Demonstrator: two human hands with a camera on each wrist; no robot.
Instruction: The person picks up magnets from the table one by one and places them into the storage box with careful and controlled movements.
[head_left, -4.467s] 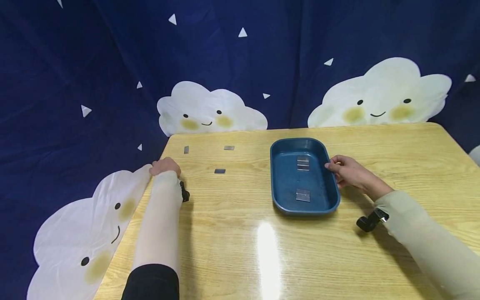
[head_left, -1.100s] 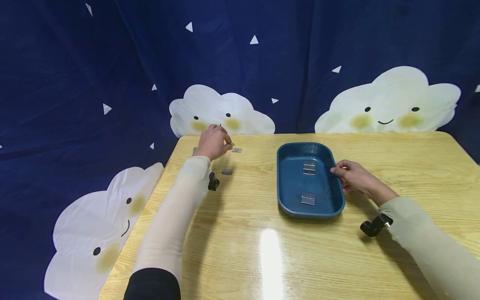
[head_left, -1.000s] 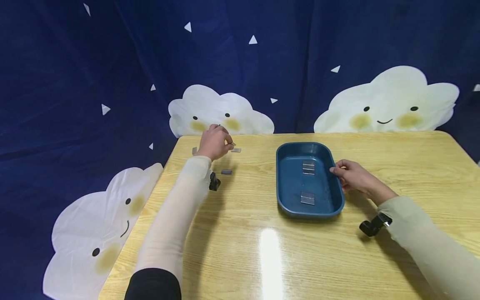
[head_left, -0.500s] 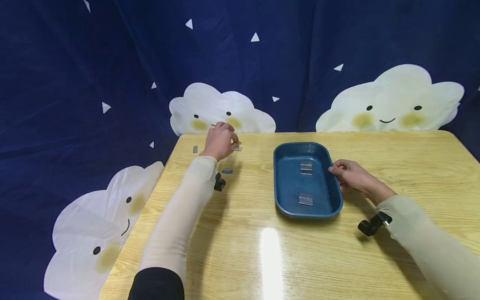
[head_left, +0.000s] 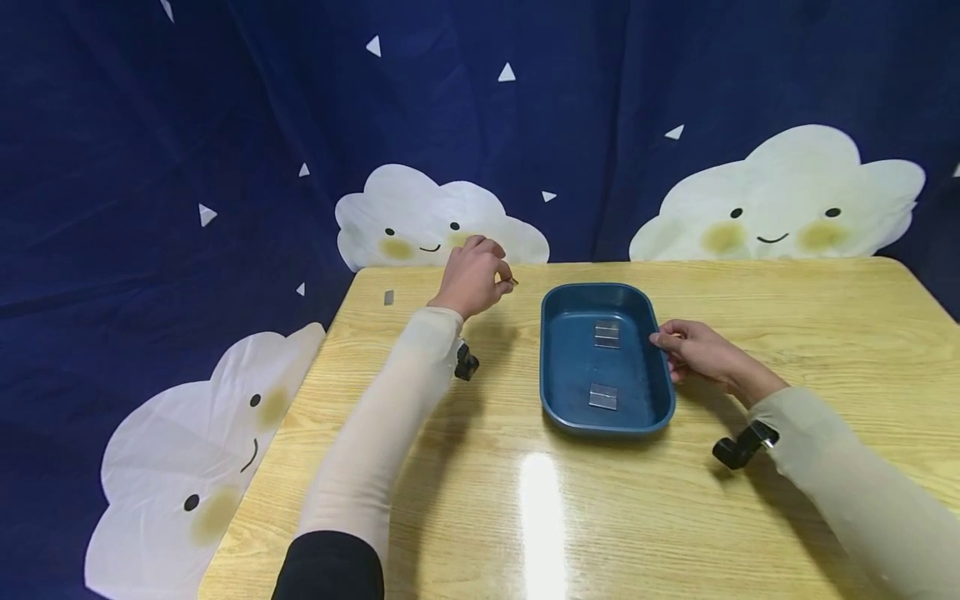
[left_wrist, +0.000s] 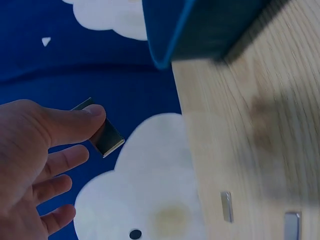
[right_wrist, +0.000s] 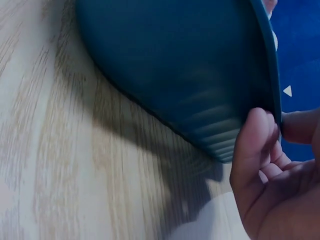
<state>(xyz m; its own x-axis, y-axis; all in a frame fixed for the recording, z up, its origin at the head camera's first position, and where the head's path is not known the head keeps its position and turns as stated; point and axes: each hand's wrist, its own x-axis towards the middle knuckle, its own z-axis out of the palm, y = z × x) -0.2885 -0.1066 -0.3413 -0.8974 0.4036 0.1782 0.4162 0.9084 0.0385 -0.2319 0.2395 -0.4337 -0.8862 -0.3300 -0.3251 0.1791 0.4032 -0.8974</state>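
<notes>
My left hand (head_left: 471, 279) is raised over the back of the table, left of the blue tray. Its thumb pinches a small flat metal plate (left_wrist: 107, 137), dark-faced with a bright edge; the other fingers are spread apart. My right hand (head_left: 696, 350) grips the tray's right rim, thumb on one side and fingers on the other, as the right wrist view shows. The deep plastic tray (head_left: 551, 392) is rectangular with rounded corners. Inside it lie two groups of similar plates: a far group (head_left: 607, 334) and a near group (head_left: 603, 397).
One loose metal plate (head_left: 388, 297) lies at the table's back left. In the left wrist view two plates show on the wood, a thin one (left_wrist: 227, 206) and another (left_wrist: 292, 226). A dark blue curtain (head_left: 450, 108) with clouds hangs behind the table (head_left: 465, 500).
My left hand has come from the table's left edge toward the tray, carrying the plate over the back. The tray, held by my right hand, has slid slightly left.
</notes>
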